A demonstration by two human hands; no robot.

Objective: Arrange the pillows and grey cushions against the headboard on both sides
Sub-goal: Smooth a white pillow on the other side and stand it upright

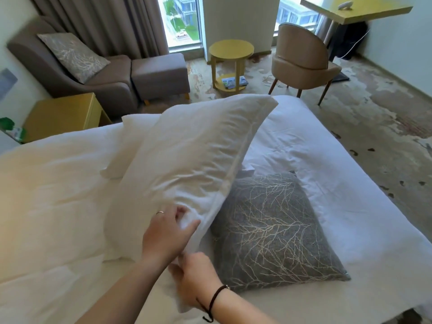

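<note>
A large white pillow [194, 160] is tilted up off the white bed [327, 174], its near corner lifted. My left hand [169, 232] grips that near corner, fingers curled into the fabric. My right hand [196, 277] pinches the pillow's lower edge just below. A grey cushion [273, 232] with a pale branch pattern lies flat on the bed right of my hands, partly under the pillow's edge. A second white pillow [131, 146] lies behind the raised one, mostly hidden. Another grey patterned cushion [72, 56] leans on the armchair at the back left.
A yellow bedside cabinet [63, 115] stands left of the bed. Beyond are a brown armchair with footstool [159, 76], a round yellow side table [230, 59], a beige chair [301, 59] and a yellow desk [355, 9] by the window. Patterned carpet lies to the right.
</note>
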